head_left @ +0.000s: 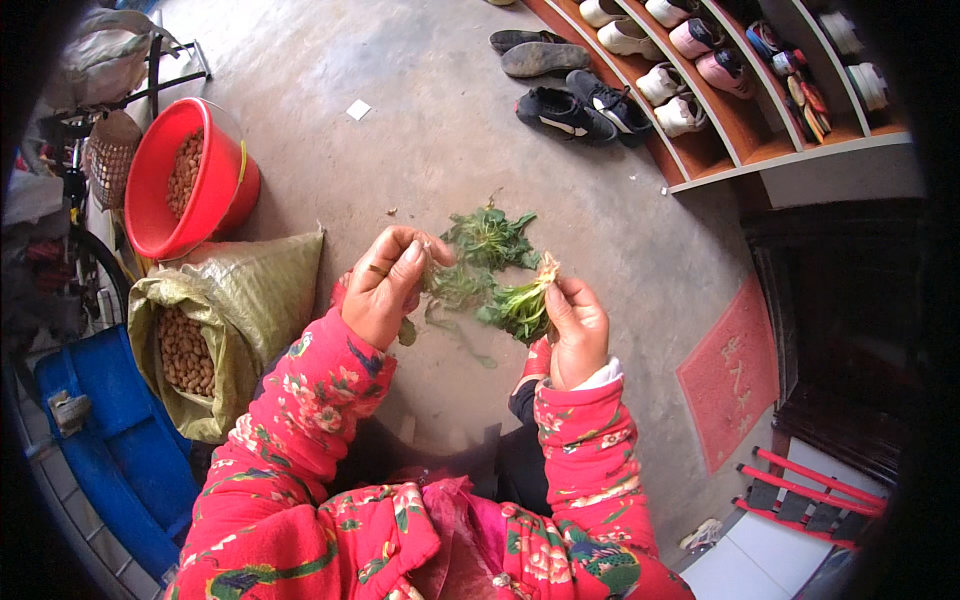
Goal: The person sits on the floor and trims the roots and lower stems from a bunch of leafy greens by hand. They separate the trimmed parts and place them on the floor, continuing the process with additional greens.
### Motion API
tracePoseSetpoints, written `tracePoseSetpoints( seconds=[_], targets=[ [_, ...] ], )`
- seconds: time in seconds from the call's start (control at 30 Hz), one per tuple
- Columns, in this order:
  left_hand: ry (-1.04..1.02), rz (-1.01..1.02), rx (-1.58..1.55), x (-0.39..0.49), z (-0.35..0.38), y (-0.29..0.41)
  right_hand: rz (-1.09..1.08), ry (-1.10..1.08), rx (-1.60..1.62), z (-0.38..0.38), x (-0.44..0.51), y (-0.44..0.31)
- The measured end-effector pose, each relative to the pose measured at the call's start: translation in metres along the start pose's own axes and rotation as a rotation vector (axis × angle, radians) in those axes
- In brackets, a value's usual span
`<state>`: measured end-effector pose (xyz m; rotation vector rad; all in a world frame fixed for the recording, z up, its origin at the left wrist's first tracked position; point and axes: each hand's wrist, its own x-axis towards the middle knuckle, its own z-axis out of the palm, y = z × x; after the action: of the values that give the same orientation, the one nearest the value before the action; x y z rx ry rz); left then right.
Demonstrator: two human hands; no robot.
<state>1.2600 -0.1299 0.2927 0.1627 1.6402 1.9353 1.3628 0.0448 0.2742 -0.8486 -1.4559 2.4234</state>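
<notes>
My right hand [579, 328] grips a bunch of leafy greens [525, 306] near its pale root end, the roots pointing up and the leaves hanging to the left. Level with it on the left, my left hand [386, 285] has its thumb and forefinger pinched together, with thin, blurred green bits just beside the fingertips; whether it holds them is unclear. A pile of leafy greens [491, 238] lies on the concrete floor beyond and between my hands. More leaves below the pile look blurred.
Left stand a red bucket [244, 187] and an open woven sack [262, 274], both with peanuts in shells, beside a blue plastic object [120, 442]. Shoes [562, 116] and a shoe rack [817, 150] are at upper right. A red mat [731, 375] lies right, near a red-framed stool [810, 499].
</notes>
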Motion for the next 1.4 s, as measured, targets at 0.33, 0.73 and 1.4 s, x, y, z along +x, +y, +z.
tracePoseSetpoints(
  seconds=[0.33,0.73,1.4],
  targets=[
    [-0.061,-0.069,-0.425,0.012,0.006,-0.016,0.016,0.022,-0.002,-0.003,0.000,0.002],
    [-0.115,0.267,0.525,0.002,0.031,-0.032,0.058,-0.111,-0.157,0.004,-0.005,0.012],
    [-0.137,0.137,0.534,0.000,0.020,-0.039,-0.112,-0.146,-0.403,0.010,-0.003,0.022]
  ],
)
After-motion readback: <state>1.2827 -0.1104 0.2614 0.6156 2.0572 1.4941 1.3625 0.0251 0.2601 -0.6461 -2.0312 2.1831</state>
